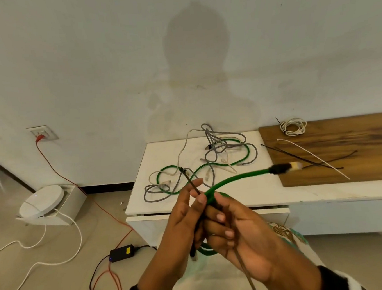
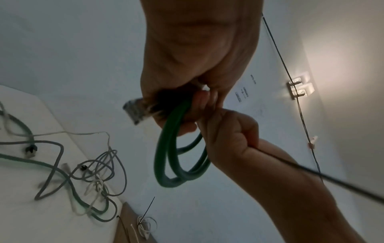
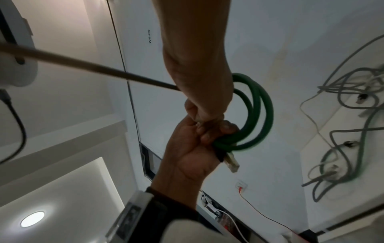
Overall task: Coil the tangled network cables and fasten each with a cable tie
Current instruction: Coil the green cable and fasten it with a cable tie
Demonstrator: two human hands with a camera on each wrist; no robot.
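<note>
Both hands are clamping the green cable coil (image 2: 180,157) in mid-air, left hand (image 1: 181,232) pinching it, right hand (image 1: 245,236) gripping the black cable tie (image 1: 192,183), and any slackening risks the loops springing open.

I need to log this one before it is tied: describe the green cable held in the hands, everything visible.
The green cable looks matte, perhaps braided, and is wound into a few loose round loops that hang below the hands. The left hand grips the bundle where the loops meet; the right hand closes there too, with a black cable tie. One end juts toward the wooden board, ending in a black boot and pale plug; the other plug hangs by the left fingers.
</note>
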